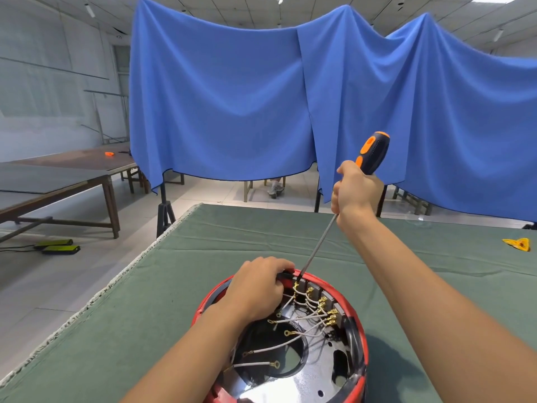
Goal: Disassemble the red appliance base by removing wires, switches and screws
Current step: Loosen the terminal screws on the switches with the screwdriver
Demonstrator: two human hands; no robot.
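Observation:
The red appliance base lies open side up on the green table cloth near the bottom middle. Inside it run several white wires with brass ring and spade terminals along its far right wall. My left hand grips the far rim of the base, fingers curled over the edge. My right hand holds an orange and black screwdriver by its handle, raised above the table. The long shaft slants down and its tip meets a brass terminal at the far rim, beside my left fingers.
The green cloth table stretches ahead and right, with its left edge close to the base. A yellow scrap lies at the far right. Blue cloth hangs behind. A dark bench stands to the left.

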